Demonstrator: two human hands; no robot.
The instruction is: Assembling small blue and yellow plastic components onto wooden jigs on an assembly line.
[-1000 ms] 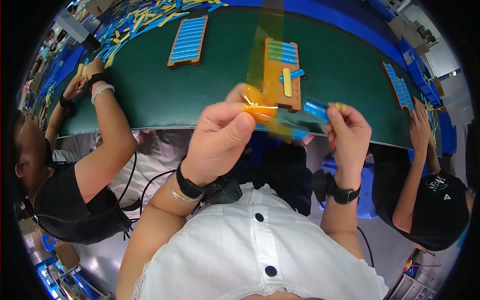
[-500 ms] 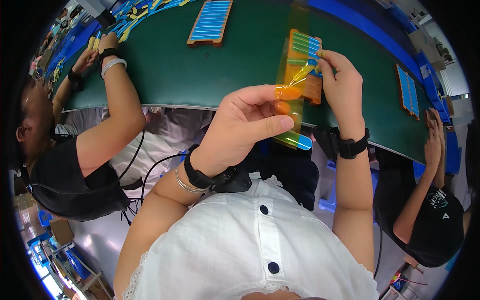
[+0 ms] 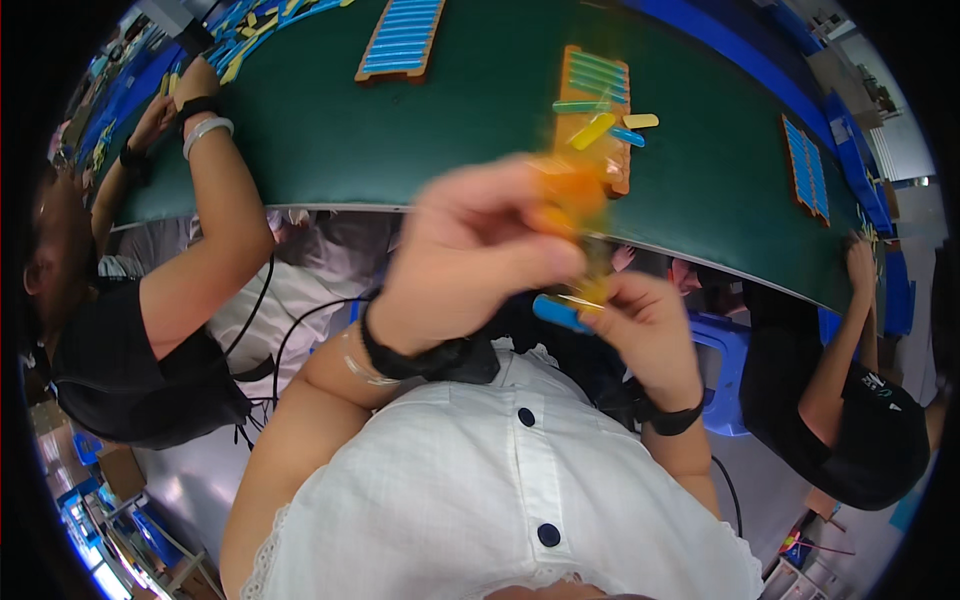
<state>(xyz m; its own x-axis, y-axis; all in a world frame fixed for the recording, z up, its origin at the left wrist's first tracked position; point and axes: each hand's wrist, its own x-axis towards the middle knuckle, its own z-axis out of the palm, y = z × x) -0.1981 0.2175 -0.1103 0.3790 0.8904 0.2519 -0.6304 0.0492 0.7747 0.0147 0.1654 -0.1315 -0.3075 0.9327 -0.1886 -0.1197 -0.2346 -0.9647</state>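
My left hand [image 3: 470, 250], blurred by motion, pinches a see-through yellow film strip [image 3: 600, 215] between thumb and fingers. The film hangs in front of an orange tray [image 3: 618, 175] holding a row of narrow blue strips [image 3: 600, 75]. At the film's lower end is a short blue strip [image 3: 560, 313], its left end sticking out. My right hand [image 3: 650, 330] closes thumb and finger on that strip's right end, below the left hand. Loose on or by the tray lie a yellow strip [image 3: 592, 131], a blue strip [image 3: 628, 136] and a pale yellow strip [image 3: 641, 121].
Another filled tray [image 3: 402, 40] stands farther left on the green table [image 3: 480, 130], and one [image 3: 806, 170] at the right. Loose strips [image 3: 250, 40] are heaped at the far left. Co-workers' arms [image 3: 205, 190] reach in at the left and right [image 3: 850, 290].
My right hand has come down from the tray to the film's lower end and grips the blue strip there. A pale yellow strip now shows beside the tray. My left hand still holds the film.
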